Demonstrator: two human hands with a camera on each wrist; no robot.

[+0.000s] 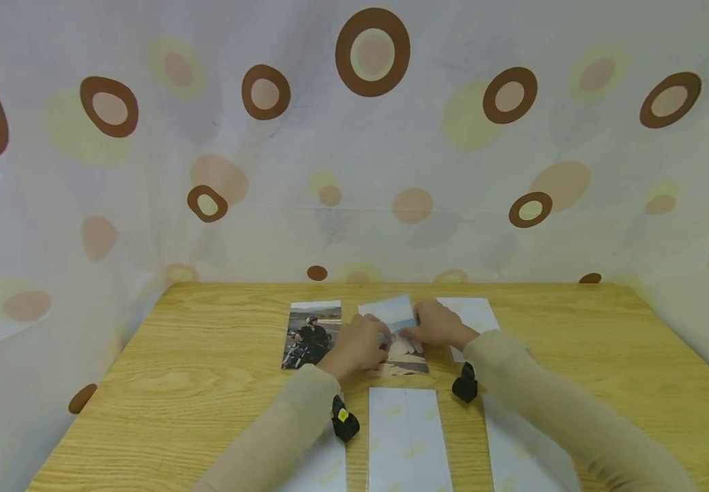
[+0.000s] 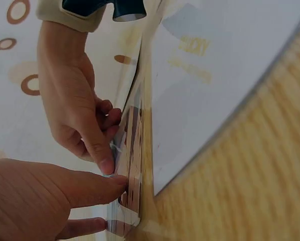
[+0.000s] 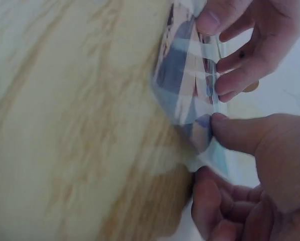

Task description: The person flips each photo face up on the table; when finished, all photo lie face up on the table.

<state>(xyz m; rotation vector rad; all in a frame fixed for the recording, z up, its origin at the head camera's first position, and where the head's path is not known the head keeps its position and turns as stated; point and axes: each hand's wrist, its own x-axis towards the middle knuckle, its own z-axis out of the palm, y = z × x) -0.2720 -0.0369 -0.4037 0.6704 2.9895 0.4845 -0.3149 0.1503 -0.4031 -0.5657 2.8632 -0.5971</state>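
Note:
A glossy photo (image 1: 408, 365) with pale sky and sandy ground is raised at an angle over the middle of the back row. My left hand (image 1: 362, 345) pinches its left side. On the right side my right hand (image 1: 439, 324) pinches the upper part between thumb and fingers. In the left wrist view, the left hand (image 2: 34, 196) and right hand (image 2: 72, 100) meet along the photo's edge (image 2: 132, 165). The right wrist view shows light reflecting off the photo (image 3: 182, 75), with the right thumb on its edge. What lies directly beneath it is mostly hidden.
Left of the hands lies a photo of a motorcycle rider (image 1: 311, 335). A white sheet (image 1: 474, 313) lies behind the right wrist. Nearer are more white sheets, one in the centre (image 1: 408, 437) and one (image 1: 529, 447) under the right arm. A patterned curtain (image 1: 354, 157) rises behind the wooden table (image 1: 207, 342).

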